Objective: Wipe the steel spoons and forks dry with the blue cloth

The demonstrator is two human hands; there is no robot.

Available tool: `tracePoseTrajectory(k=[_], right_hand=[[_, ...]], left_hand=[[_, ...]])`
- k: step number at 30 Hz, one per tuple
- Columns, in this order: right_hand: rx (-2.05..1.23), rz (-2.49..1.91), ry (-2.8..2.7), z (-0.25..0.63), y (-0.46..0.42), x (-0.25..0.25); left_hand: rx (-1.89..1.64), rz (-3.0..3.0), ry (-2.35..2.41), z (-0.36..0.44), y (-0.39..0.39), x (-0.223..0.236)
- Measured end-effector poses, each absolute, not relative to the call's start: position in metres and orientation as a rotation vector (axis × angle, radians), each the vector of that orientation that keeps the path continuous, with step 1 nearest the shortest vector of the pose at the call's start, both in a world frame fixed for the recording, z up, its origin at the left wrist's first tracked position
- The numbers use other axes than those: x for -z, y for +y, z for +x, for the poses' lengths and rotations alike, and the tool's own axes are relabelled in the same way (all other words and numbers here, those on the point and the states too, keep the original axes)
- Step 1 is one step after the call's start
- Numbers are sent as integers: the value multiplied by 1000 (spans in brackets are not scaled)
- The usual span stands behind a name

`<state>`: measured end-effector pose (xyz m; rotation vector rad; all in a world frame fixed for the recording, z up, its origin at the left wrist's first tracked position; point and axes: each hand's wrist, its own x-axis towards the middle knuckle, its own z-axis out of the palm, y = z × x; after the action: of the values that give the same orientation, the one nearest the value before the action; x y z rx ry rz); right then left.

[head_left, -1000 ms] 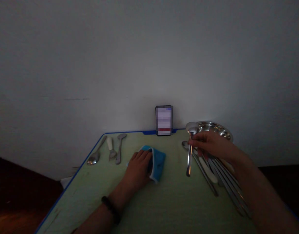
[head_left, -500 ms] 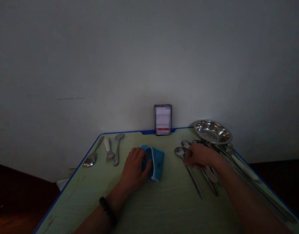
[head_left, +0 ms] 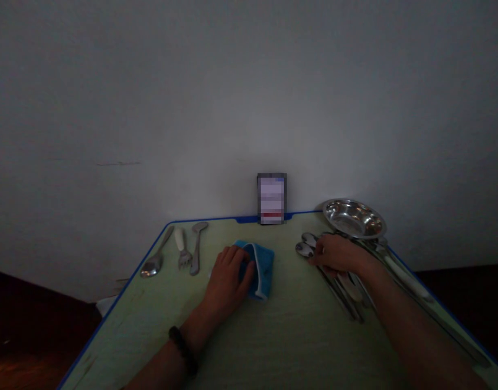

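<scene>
My left hand (head_left: 228,276) is curled round the left side of a folded blue cloth (head_left: 266,268) with a pale edge, which rests on the table. At the right, my right hand (head_left: 334,254) pinches a long-handled metal spoon (head_left: 304,249) near its neck. A second spoon (head_left: 309,238) lies close beside it, bowl to the wall, its middle hidden by the hand. More cutlery, including a pale handle (head_left: 351,288), lies under and beyond my right hand, partly covered.
A shiny steel bowl (head_left: 354,219) stands at the back right, by the wall. On the left lie a large spoon (head_left: 152,265), a white-handled fork (head_left: 184,257) and another spoon (head_left: 196,246). A blurred-out screen device (head_left: 272,197) leans on the wall. The green table (head_left: 249,346) has a blue rim.
My right hand has drawn the spoon slightly to the right, bringing its handle closer to the neighbouring spoon. My left hand stays on the cloth.
</scene>
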<state>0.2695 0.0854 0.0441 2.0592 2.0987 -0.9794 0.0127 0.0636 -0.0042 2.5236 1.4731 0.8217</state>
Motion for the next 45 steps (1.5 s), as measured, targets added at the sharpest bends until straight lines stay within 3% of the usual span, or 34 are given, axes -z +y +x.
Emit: tracePoseTrajectory(k=[5,10,14,18,30,40,45], right_hand=[[681,2217,2647,227,80,-38],[752,1996,3141,170,54,-9],[651,1773,3179,150,40,16],[576,1922,3117,151,46,25],[466,2091,2985,156,59,21],[1079,2368,2750,216,89,-31],[1869,2394,2429,243,93,-59]], left_hand=[[-825,2612,1619,2,69,-9],[-311,2504,2168,-35,94,-31],[-85,2393,2244,-61,123,-35],[16,2321,2295,-68,140,-30],[-59,2276,2297,-51,137,-24],[-535,2184,1921,-23,103,-62],[-931,1363,1348,8,58,-32]])
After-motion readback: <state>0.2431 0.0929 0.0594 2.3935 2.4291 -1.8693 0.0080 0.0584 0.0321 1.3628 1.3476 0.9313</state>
